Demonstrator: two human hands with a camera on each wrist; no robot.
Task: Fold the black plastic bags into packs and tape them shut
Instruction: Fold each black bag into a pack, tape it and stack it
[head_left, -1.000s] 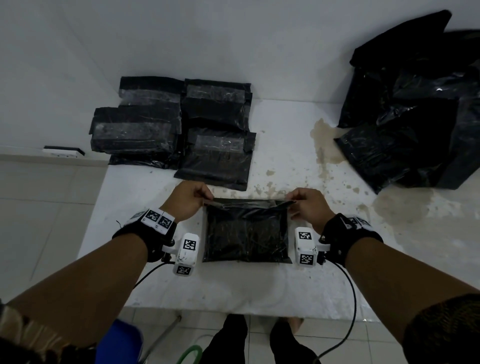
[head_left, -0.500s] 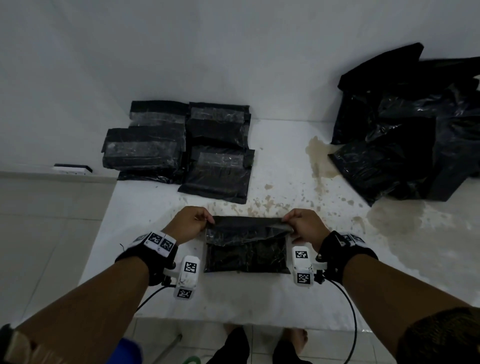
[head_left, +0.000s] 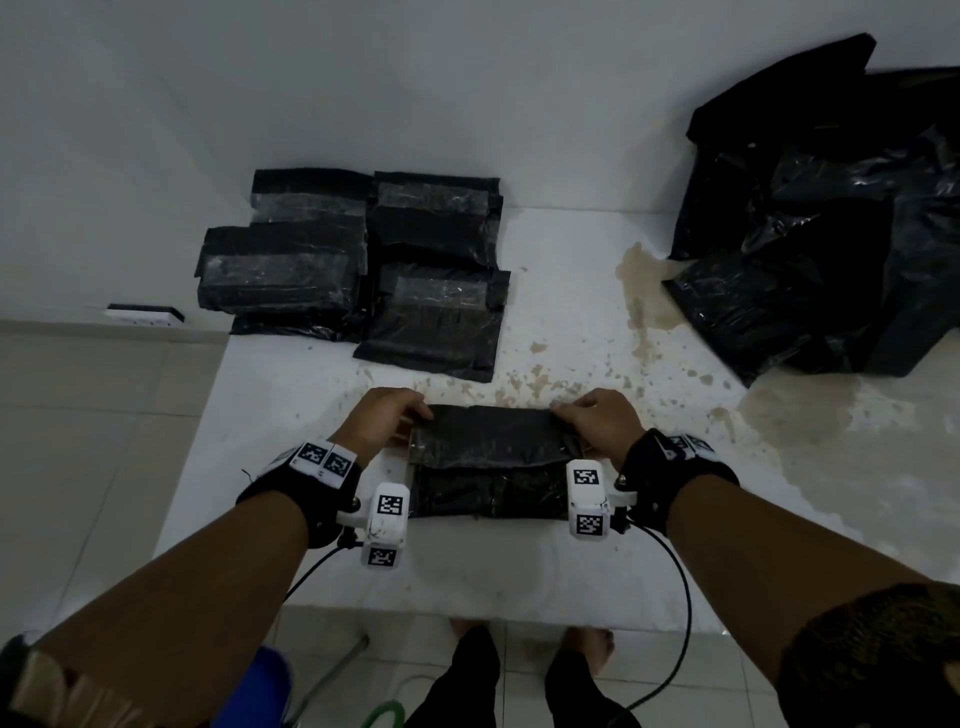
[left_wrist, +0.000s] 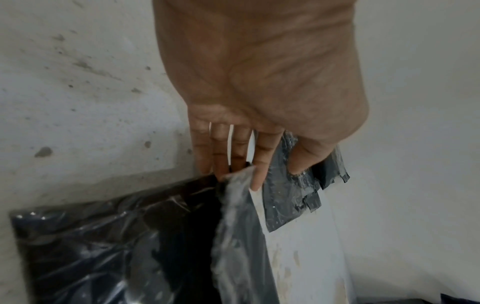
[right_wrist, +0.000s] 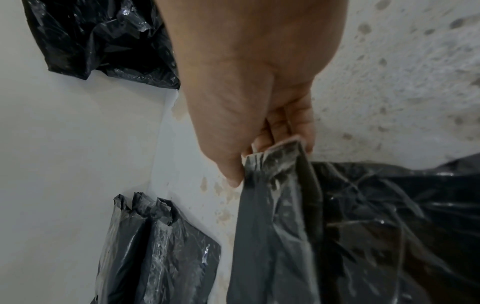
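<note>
A black plastic bag pack (head_left: 491, 467) lies flat on the white table near its front edge. Its far flap (head_left: 488, 434) is folded toward me over the body. My left hand (head_left: 387, 423) pinches the flap's left corner (left_wrist: 235, 179), thumb on one side and fingers on the other. At the other end my right hand (head_left: 597, 423) pinches the flap's right corner (right_wrist: 275, 154). In both wrist views the pack's glossy body (left_wrist: 109, 242) (right_wrist: 389, 226) spreads below the fingers.
Several taped black packs (head_left: 358, 265) are stacked at the table's far left. A heap of loose black bags (head_left: 821, 223) fills the far right. The white table (head_left: 571, 571) has brown stains in the middle and right. A wall stands behind; tiled floor lies left.
Both hands have pulled the bag's far edge toward me, folding the flap down over the pack. The pack now looks shorter front to back.
</note>
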